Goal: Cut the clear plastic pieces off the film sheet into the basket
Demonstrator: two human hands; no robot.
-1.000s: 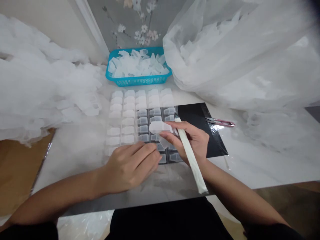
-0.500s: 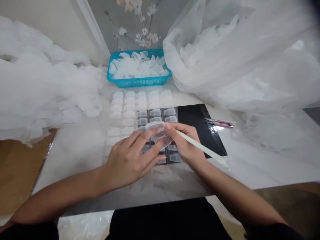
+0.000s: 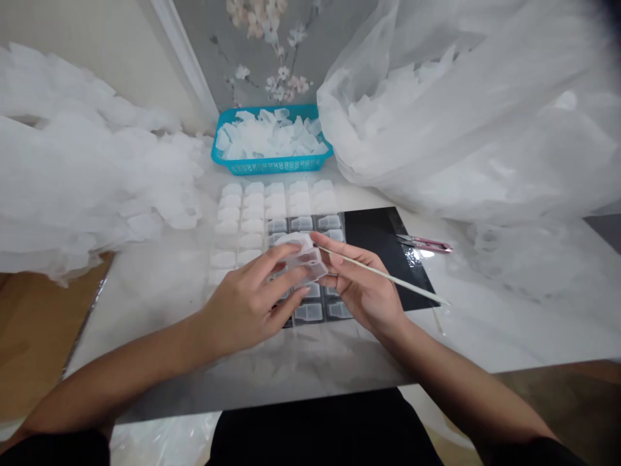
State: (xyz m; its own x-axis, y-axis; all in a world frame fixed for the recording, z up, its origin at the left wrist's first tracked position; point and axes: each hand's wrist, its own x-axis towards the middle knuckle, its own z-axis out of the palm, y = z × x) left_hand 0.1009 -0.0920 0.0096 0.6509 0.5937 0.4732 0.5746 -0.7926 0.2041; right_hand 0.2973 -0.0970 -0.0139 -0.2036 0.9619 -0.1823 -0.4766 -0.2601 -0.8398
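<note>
Above the near middle of the table (image 3: 504, 323), a clear plastic piece (image 3: 314, 264) is held by the left hand (image 3: 255, 294), its fingers spread and curled over the near left side of the piece; the grip of the left thumb is hidden. By the fingers of the right hand (image 3: 371, 285) a thin pale strip (image 3: 402, 282) is pinched, slanting out to the near right, its inner end beside the piece. The upper edge of the piece appears to be met by the right forefinger. Beneath, rows of similar pieces (image 3: 301, 223) are laid out, those to the right backed by a black sheet (image 3: 371, 236). At the sheet's right edge, small pink-handled snips (image 3: 427, 244) are placed. Farther off, a blue basket (image 3: 279, 167) is seen filled with translucent pieces. The far right is occupied by a large translucent bag (image 3: 466, 142), the left by a heaped white mass (image 3: 97, 168), details blurred.
</note>
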